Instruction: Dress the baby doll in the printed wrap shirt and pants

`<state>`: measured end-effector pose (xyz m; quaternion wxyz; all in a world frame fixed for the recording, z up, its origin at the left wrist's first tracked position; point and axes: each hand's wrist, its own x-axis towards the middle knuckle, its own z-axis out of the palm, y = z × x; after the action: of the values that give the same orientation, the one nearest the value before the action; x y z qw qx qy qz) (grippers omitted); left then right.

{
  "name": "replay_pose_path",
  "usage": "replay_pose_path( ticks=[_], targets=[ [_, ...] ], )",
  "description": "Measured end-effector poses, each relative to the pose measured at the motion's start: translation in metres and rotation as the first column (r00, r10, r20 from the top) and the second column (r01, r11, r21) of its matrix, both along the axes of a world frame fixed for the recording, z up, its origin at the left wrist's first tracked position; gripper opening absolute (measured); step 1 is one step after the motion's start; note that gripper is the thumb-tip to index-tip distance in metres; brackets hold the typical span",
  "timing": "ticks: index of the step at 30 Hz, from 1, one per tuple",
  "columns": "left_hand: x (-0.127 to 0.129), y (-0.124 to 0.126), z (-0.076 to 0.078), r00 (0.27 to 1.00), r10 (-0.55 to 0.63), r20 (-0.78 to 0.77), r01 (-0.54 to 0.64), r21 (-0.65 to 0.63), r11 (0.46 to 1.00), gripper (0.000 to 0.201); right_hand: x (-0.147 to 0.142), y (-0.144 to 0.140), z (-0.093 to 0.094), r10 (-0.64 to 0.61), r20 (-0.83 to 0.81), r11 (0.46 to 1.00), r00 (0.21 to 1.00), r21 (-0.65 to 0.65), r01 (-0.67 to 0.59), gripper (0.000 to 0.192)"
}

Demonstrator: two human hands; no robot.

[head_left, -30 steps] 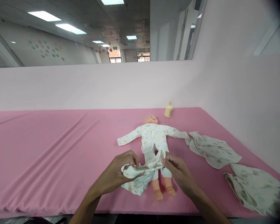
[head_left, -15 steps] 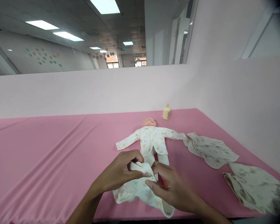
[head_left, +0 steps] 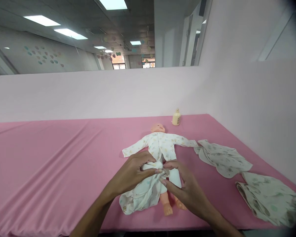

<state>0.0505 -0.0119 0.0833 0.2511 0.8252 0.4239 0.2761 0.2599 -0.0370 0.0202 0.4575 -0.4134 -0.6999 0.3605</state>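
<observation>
A baby doll (head_left: 158, 128) lies on its back on the pink table cover (head_left: 51, 158), wearing a white patterned top (head_left: 162, 146) with its sleeves spread. My left hand (head_left: 132, 174) and my right hand (head_left: 185, 189) both pinch a small pair of white patterned trousers (head_left: 141, 196) at the doll's waist. The trousers drape down over the doll's left side, and the doll's bare feet (head_left: 172, 205) stick out below my right hand.
A cream bottle (head_left: 176, 117) stands behind the doll's head by the pink partition. Two grey-green patterned cloths lie to the right, one (head_left: 223, 158) near the doll's sleeve and one (head_left: 268, 197) at the table's front right edge.
My hands moved the trousers away from me, from near the doll's feet up to its waist. The doll's feet, hidden half a second ago, show again.
</observation>
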Motion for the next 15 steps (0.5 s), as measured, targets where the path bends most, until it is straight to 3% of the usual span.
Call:
replay_pose_path(
  ticks=[2, 5, 9, 12, 15],
  targets=[
    [0.001, 0.000, -0.001, 1.000, 0.006, 0.013, -0.005, -0.035, 0.999, 0.028, 0.001, 0.002, 0.002, 0.115, -0.019, 0.979, 0.993, -0.169, -0.117, 0.018],
    [0.005, -0.001, -0.001, 1.000, 0.005, 0.024, -0.003, -0.077, 0.997, 0.029, 0.001, 0.006, 0.001, 0.251, -0.253, 0.882, 0.934, -0.338, -0.329, 0.019],
    [0.006, 0.003, 0.003, 1.000, 0.003, -0.004, -0.004, -0.083, 0.997, 0.026, 0.004, 0.017, -0.009, 0.239, -0.666, 0.694, 0.707, -0.392, -0.604, 0.018],
    [0.004, 0.008, 0.007, 0.997, -0.036, -0.075, 0.032, -0.056, 0.998, 0.023, 0.006, 0.025, -0.021, 0.140, -0.772, 0.634, 0.620, -0.411, -0.655, 0.018],
    [0.008, 0.012, 0.010, 0.988, -0.111, -0.108, 0.109, -0.025, 0.994, 0.026, 0.004, 0.029, -0.030, 0.104, -0.707, 0.645, 0.700, -0.487, -0.588, 0.032]
  ],
)
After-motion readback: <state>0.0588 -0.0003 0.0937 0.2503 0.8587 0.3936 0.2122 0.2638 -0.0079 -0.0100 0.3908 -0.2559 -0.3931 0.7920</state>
